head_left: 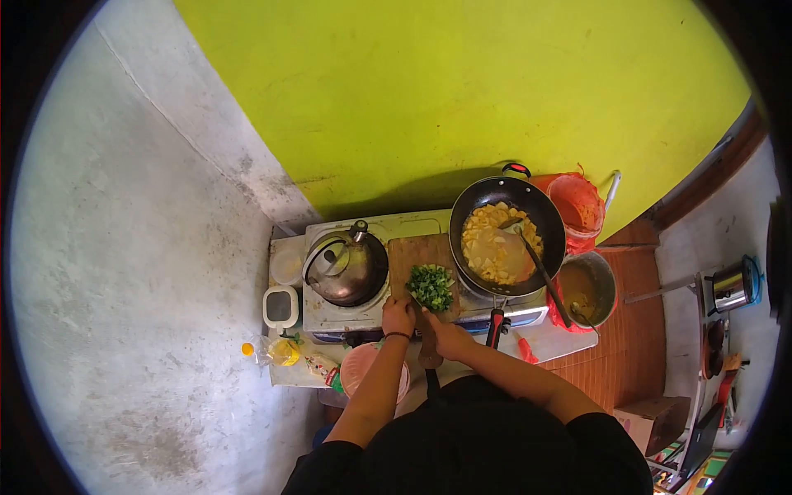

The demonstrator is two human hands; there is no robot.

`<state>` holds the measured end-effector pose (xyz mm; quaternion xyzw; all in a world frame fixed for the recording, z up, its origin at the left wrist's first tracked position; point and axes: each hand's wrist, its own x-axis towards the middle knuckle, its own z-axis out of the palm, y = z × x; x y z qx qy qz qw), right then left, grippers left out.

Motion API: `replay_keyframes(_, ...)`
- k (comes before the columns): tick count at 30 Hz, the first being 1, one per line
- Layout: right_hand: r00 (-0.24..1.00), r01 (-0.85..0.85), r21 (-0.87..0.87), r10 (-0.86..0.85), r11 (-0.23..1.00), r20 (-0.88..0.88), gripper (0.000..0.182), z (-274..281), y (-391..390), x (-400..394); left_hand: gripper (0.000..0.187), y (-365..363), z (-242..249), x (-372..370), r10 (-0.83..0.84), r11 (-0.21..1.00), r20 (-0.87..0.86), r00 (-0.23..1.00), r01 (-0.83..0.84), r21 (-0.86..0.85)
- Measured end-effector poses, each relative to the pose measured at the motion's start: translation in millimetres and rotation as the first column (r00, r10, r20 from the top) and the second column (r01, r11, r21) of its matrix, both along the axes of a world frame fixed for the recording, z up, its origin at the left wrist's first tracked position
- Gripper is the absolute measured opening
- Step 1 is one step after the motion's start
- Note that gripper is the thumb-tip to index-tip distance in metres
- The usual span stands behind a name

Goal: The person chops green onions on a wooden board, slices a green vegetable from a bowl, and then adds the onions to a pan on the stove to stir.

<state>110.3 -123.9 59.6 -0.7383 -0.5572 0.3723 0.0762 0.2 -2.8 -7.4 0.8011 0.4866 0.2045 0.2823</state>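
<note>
Chopped green leaves (431, 287) lie heaped on a wooden cutting board (404, 254), which rests on the stove between a kettle and a wok. My left hand (398, 318) is at the board's near left edge, fingers curled and partly hidden; what they hold, if anything, does not show. Close beside it, my right hand (450, 337) is closed around what looks like a knife (416, 305), its dark narrow blade showing between the hands just left of the greens. A brown rounded piece, seemingly the board's handle, sticks out toward my body.
A metal kettle (342, 272) stands on the left burner. The black wok (544, 219) holds yellowish pieces in liquid and a ladle (540, 268). To the right are a pot (609, 285) and a red bucket (577, 206). An oil bottle (280, 352) and pink basket (363, 363) sit near left.
</note>
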Motion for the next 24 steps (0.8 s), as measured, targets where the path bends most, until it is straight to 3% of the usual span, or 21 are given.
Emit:
replay_keyframes(3,0.999,0.010,0.037,-0.011,0.999,0.030,0.084,2,8,-2,0.018,1,-5,0,0.017,0.999,-0.005,1.000,-0.017,-0.028)
replay_keyframes(9,0.983,-0.082,-0.077,0.093,0.994,0.160,0.078,13,15,0,0.020,-10,16,-4,0.017,1.000,-0.026,1.000,-0.017,0.026)
replay_keyframes(12,0.988,-0.044,0.007,0.042,0.999,0.149,0.088,9,13,1,0.021,-12,12,-10,-0.006,0.999,-0.063,0.998,0.008,0.040)
replay_keyframes(24,0.989,-0.040,-0.071,0.050,0.997,0.139,0.089,5,9,7,0.020,0,6,-3,-0.040,0.999,-0.076,0.996,0.041,0.021)
